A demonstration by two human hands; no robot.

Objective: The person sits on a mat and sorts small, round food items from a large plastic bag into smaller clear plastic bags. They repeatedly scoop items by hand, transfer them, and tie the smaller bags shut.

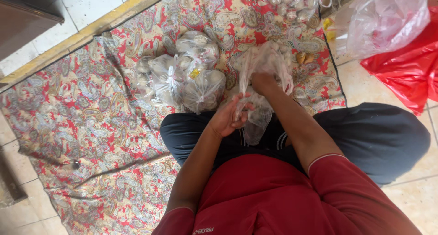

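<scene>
While the person sits cross-legged on the tiled floor (401, 203), both hands are busy with one thin clear plastic bag (264, 64) that rests against the knees at the near edge of a red paisley cloth (82, 125). The right hand (263, 83) is closed, fingers bunched around the upper part of the bag, where the plastic gathers above the pale round lumps inside (what they are, I cannot tell). The left hand (228, 118) sits lower and nearer the body, fingers curled in a loose pinch on the bag's trailing end, which hangs down over the dark trousers (378, 134).

Just to the left of that bag, on the cloth, lies a cluster of tied bags (182, 73) filled with the same pale lumps, touching one another. Another filled bag (292, 5) lies farther off at the cloth's far edge. Off the cloth to the right, a big crumpled clear bag (383, 20) rests against a red plastic bag (410, 66) on the tiles. A yellow strip (91, 30) borders the cloth on the far left.
</scene>
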